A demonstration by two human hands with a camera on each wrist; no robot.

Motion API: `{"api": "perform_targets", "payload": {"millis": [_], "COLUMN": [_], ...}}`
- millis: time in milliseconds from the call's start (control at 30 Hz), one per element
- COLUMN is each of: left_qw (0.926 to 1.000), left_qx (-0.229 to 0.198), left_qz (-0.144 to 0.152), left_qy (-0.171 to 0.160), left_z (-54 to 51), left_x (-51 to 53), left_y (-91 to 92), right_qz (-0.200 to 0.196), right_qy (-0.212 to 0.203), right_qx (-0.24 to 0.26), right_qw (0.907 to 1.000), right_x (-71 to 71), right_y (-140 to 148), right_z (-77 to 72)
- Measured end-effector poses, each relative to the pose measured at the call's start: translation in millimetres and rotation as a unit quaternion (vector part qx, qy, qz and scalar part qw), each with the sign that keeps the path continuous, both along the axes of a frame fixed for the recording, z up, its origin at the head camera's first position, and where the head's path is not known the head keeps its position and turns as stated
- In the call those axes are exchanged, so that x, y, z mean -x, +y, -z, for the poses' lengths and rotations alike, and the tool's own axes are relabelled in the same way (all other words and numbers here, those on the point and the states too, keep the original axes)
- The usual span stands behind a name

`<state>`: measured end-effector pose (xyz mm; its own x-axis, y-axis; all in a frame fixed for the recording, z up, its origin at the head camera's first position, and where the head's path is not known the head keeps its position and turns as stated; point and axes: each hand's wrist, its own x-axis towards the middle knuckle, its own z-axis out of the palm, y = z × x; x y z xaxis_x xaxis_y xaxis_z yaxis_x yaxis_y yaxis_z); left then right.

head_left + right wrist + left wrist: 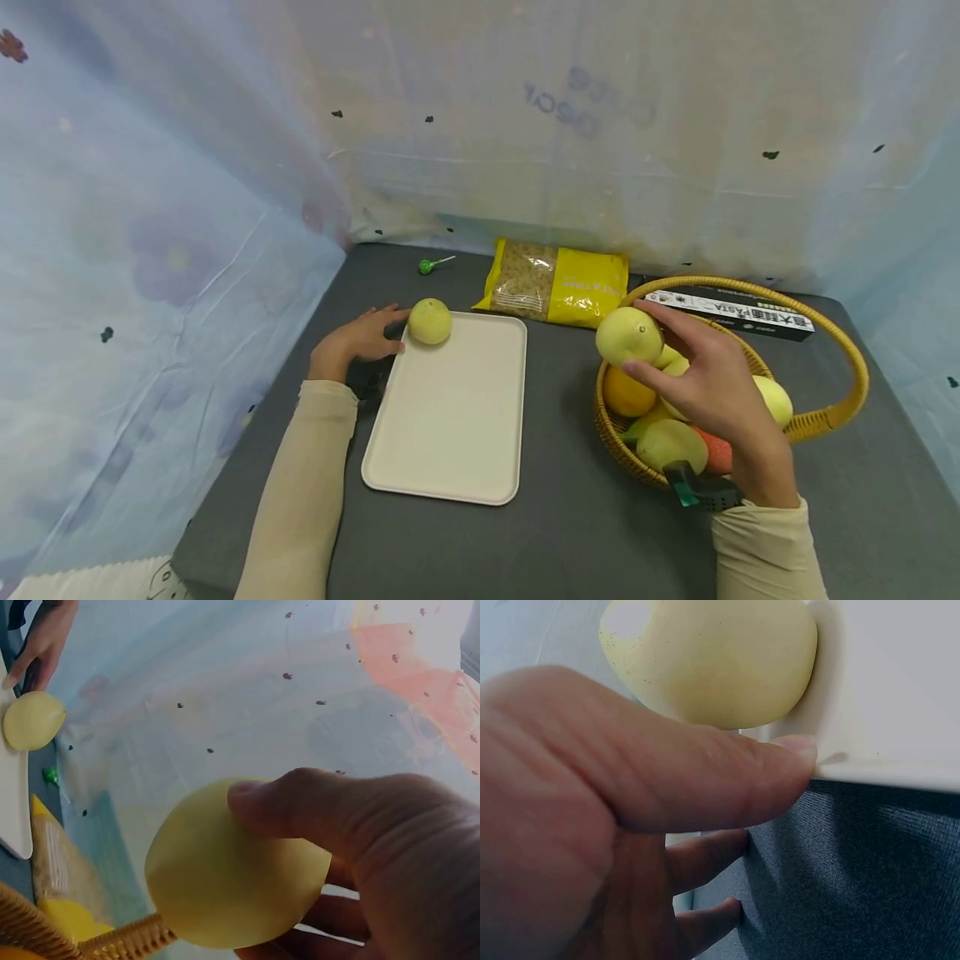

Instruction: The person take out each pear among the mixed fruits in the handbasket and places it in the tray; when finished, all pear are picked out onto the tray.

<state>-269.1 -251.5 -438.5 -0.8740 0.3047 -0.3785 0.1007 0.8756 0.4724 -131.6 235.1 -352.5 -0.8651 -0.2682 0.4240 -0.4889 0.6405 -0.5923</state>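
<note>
My right hand grips a round pale-yellow pear above the near left part of a wicker basket. In the right wrist view the thumb lies across this pear, with fingers behind it. A second pear sits in the far left corner of a cream tray. At that corner rests my left hand, its thumb touching the tray's rim and its fingers extended near the pear. Under the left thumb, two fingertips reach the dark tabletop.
The basket holds an orange, a greenish fruit, a red fruit and another pale-yellow fruit; its tall handle arches rightward. Behind lie a yellow pasta bag, a black pasta box and a green lollipop.
</note>
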Motion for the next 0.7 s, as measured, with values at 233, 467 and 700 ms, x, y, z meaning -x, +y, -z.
{"api": "perform_targets", "payload": {"millis": [233,467,700], "left_qw": [1.0,1.0,1.0], "left_qx": [0.001,0.0,0.001], "left_qz": [0.002,0.005,0.002], "left_qy": [0.002,0.002,-0.002], "left_z": [1.1,1.0,-0.2], "left_x": [0.6,0.0,-0.6], "left_y": [-1.1,-0.6,-0.7], "right_qz": [-0.033,-0.089,-0.122], "right_qy": [-0.008,-0.006,-0.018], "right_qx": [0.042,0.101,0.139], "right_qw": [0.9986,0.9908,0.9826], "right_x": [-4.0,2.2,19.5], "right_y": [-8,-27,-56], "right_z": [-9.0,-17.9,-20.9]}}
